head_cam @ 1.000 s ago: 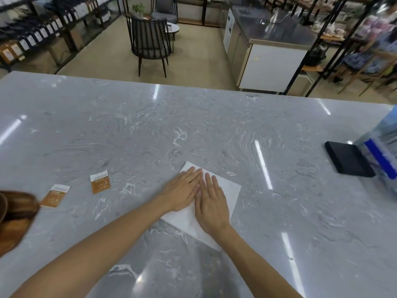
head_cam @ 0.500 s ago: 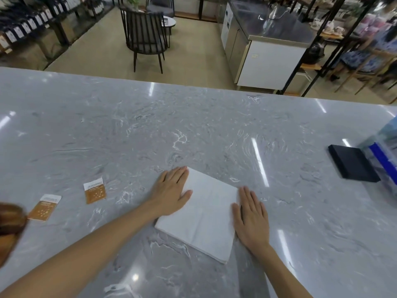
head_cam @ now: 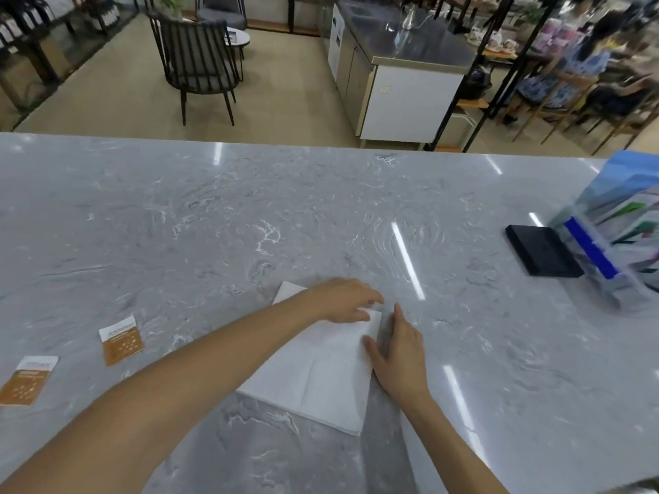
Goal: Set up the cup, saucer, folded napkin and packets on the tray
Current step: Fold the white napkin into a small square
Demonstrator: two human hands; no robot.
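A white paper napkin [head_cam: 317, 376] lies flat on the grey marble counter [head_cam: 249, 215] in front of me. My left hand [head_cam: 344, 300] reaches across its far edge, fingers curled down onto the far right corner. My right hand [head_cam: 399, 354] lies flat along the napkin's right edge, thumb on the paper. Two brown and white packets lie to the left: one [head_cam: 121, 340] nearer the napkin, the other [head_cam: 26, 379] close to the left border. No tray, cup or saucer is in view.
A flat black pad [head_cam: 542, 254] lies at the right, beside a clear plastic organiser [head_cam: 613, 240] with coloured papers. Beyond the counter's far edge are a floor, a dark chair [head_cam: 196, 62] and a white cabinet [head_cam: 403, 98].
My left hand has moved from the napkin's left side across to its far right corner. My right hand has shifted up along the right edge. The brown wooden object at the left has left the view.
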